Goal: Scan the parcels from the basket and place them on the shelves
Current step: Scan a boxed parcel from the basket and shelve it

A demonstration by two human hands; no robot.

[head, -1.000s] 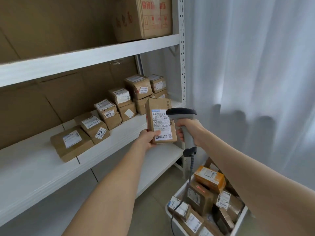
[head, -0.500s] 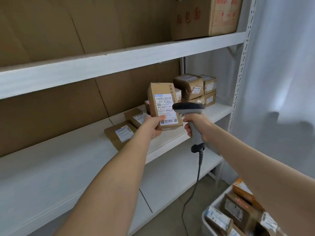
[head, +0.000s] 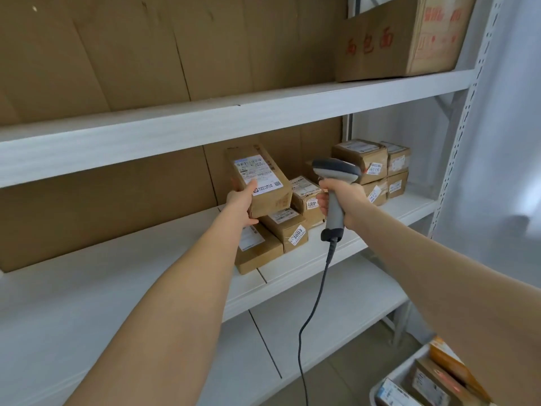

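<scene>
1. Two bare hands are raised before the middle shelf point(head: 123, 285).
2. The left hand point(head: 243, 203) grips a brown parcel point(head: 260, 177) by its lower end, thumb on the white label and fingers curled beneath. The parcel is tilted, above the boxes on that shelf.
3. The right hand point(head: 344, 202) is wrapped firmly round the handle of the grey scanner point(head: 336, 169), just right of the parcel. Its cable point(head: 310, 303) hangs down.
4. Shelved parcels point(head: 292, 227) run in a row toward the right upright.
5. The basket point(head: 389, 385), bottom right, holds further parcels.
6. A large carton point(head: 395, 42) stands on the upper shelf.
</scene>
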